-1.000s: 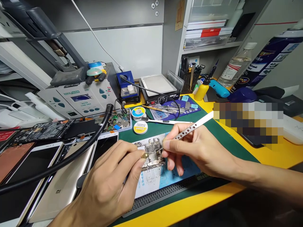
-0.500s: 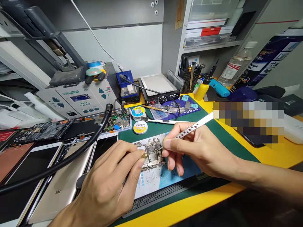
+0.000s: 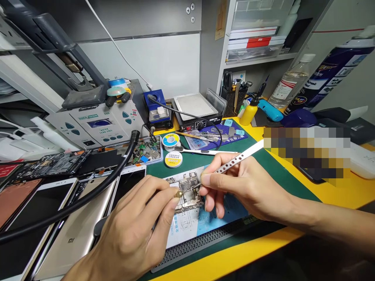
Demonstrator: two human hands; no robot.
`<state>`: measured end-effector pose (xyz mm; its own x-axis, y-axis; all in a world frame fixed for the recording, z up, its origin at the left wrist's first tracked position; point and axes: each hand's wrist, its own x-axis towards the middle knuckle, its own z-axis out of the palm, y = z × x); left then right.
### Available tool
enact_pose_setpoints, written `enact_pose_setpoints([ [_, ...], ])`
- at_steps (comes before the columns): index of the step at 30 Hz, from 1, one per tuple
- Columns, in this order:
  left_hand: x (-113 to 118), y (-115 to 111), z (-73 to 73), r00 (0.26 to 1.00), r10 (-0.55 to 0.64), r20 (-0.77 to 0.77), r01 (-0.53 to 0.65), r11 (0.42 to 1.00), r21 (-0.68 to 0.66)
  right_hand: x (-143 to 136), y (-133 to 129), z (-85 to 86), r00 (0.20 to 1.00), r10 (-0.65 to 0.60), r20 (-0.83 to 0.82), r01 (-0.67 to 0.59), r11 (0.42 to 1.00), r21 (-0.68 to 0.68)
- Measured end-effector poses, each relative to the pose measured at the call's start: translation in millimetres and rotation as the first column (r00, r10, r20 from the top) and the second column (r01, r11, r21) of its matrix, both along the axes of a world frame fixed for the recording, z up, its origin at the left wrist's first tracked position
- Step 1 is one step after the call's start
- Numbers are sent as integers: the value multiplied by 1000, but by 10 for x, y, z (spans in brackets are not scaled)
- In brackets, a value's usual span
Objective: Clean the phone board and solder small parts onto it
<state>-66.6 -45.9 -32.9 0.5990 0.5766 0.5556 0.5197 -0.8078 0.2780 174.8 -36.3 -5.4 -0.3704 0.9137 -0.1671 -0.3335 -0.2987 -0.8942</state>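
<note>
A small phone circuit board [image 3: 190, 199] lies on a white and blue printed sheet [image 3: 216, 218]. My left hand [image 3: 140, 214] is closed on a soldering iron; its brass-coloured collar [image 3: 178, 193] shows at my fingertips and its thin tip reaches over the board's middle. My right hand [image 3: 234, 183] pinches white tweezers with a row of holes [image 3: 231, 163], their points over the board near the iron's tip. Most of the iron's handle is hidden behind my left hand.
A solder reel [image 3: 170, 141], a round tin [image 3: 174, 159] and a brush [image 3: 205, 151] lie behind the board. Phones [image 3: 73, 230] and a black hose [image 3: 88, 195] are at left. A yellow bottle [image 3: 249, 113] stands at the back right.
The view has shifted very slightly. Both hands keep their grips, and the tweezers' points have moved a little left over the board.
</note>
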Motion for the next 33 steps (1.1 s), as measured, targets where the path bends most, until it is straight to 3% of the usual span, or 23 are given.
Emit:
enact_pose_setpoints([
  [33,-4,-10,-15,1000,-1,-2,1,1000,7,-4,0,-1,1000,-1,-8,1,1000,5],
])
